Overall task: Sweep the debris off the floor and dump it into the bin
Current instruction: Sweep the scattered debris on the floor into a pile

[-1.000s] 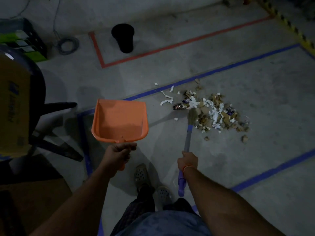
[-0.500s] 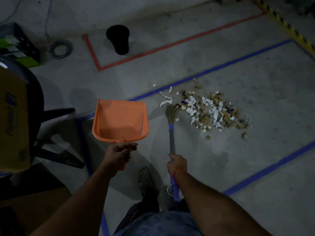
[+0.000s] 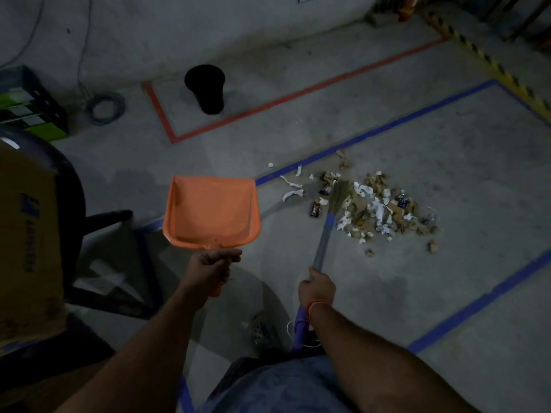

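Note:
My left hand [image 3: 210,268] grips the handle of an orange dustpan [image 3: 211,214], held above the floor with its pan empty. My right hand [image 3: 317,289] grips the blue-handled broom [image 3: 323,242]; its bristles rest on the left edge of the debris pile [image 3: 378,208]. The pile is torn paper, cardboard bits and wrappers on the grey floor. A few white scraps [image 3: 292,189] lie loose to the pile's left. The black bin [image 3: 205,87] stands upright at the back, inside a red taped corner.
A dark chair [image 3: 74,210] holding a cardboard box [image 3: 28,239] stands at my left. A crate [image 3: 29,105] and a coiled cable [image 3: 104,108] lie near the back wall. Blue tape lines cross the floor; yellow-black tape runs at the far right. My feet are below the broom.
The broom head swung left out of the pile, then back right onto the pile's left edge. A dark wrapper now lies apart at the left. The dustpan stayed put.

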### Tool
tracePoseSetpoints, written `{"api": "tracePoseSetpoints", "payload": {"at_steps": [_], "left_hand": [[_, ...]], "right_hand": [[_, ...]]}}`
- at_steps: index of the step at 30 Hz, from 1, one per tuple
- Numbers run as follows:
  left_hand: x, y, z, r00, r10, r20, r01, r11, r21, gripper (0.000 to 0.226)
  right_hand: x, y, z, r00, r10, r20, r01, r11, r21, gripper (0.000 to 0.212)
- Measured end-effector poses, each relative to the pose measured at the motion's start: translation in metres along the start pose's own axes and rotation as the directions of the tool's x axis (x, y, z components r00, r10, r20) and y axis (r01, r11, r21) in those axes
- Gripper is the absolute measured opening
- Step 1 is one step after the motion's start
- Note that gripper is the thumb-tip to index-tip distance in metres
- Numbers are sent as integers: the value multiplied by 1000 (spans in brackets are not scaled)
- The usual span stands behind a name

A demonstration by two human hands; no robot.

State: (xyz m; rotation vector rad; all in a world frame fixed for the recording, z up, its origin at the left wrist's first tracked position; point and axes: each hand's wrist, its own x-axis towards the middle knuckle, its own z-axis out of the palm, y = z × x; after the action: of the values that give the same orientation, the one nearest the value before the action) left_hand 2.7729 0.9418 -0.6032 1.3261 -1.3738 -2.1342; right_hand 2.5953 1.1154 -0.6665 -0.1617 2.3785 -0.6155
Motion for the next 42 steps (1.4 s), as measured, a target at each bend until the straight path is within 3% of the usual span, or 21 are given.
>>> {"api": "tracePoseSetpoints", "payload": {"at_steps": [6,10,16,26,34,42], "left_hand": [[25,16,-15,998,47,33,-46,999,-11,46],[39,33,-17,1000,11,-2,-11,1000,18,39],[68,66,-14,1000,0,-29,3,997,83,30],[119,101,5,998,-36,-52,43,990,137,32],[157,128,21,997,-54,46,47,988,144,26],[203,154,-15,996,-36,84,16,974,226,26]], "right_hand": [[13,-42,6,995,-85,57,87,995,-41,49],[27,-65,14,968,-139,209,166,979,-118,50],[64,-89,22,937,-85,338,149,975,-168,43],[101,-121,8,985,115,126,-128,987,97,49],[113,-166,4,996,85,19,-87,980,178,49],[124,-223,30,997,15,70,-28,983,184,52]]}}
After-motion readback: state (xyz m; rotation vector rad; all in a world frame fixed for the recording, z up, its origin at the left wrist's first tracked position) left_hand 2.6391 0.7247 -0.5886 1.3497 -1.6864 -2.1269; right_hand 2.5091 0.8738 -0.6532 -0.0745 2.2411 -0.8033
